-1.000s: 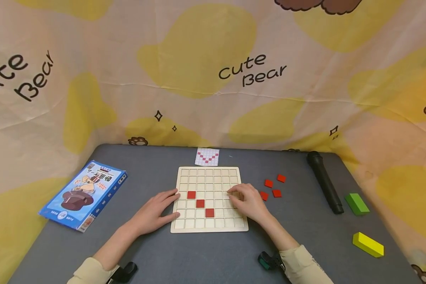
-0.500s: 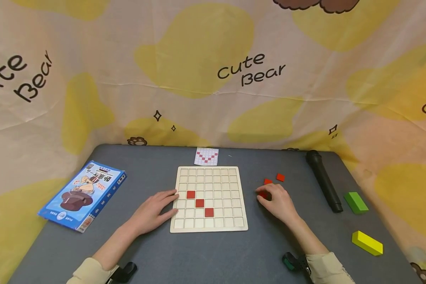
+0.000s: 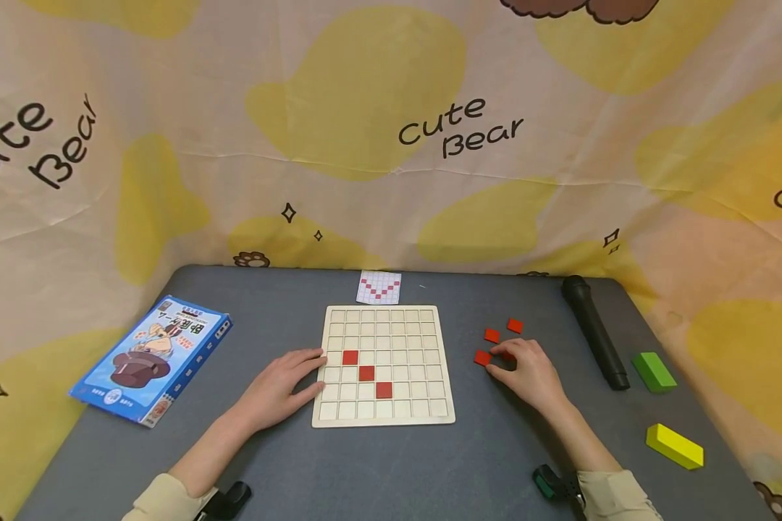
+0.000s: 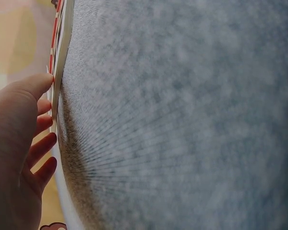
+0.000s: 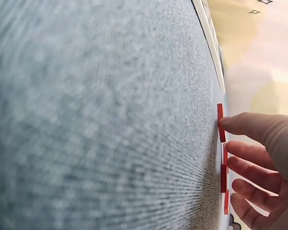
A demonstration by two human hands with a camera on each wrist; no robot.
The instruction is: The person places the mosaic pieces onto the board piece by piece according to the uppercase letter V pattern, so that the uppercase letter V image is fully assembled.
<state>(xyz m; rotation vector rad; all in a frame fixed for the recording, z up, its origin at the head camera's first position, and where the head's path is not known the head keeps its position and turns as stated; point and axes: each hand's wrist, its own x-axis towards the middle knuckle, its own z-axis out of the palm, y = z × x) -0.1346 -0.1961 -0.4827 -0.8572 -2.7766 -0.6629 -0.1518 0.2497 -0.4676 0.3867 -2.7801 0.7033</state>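
In the head view a pale gridded board (image 3: 410, 362) lies flat on the table, with 3 red square tiles sitting diagonally in its cells, one being the middle tile (image 3: 366, 373). My left hand (image 3: 280, 387) rests at the board's left edge, thumb and fingertips on the rim; the left wrist view shows the board (image 4: 62, 43) edge-on beside the thumb. My right hand (image 3: 531, 373) is over the loose red tiles right of the board, its fingers partly hiding one. In the right wrist view the thumb touches the nearest tile (image 5: 220, 129), and the fingertips are close to the others.
A small card (image 3: 379, 287) with a red V pattern lies behind the board. To the left is a blue box (image 3: 153, 358). A black microphone (image 3: 595, 333), a green block (image 3: 654, 373) and a yellow block (image 3: 675, 446) are at the right. Patterned cloth (image 3: 365, 145) hangs behind the table.
My right hand has moved from the board's right side to the loose red tiles, then slightly farther right, uncovering the leftmost one. The left hand stays at the board's edge.
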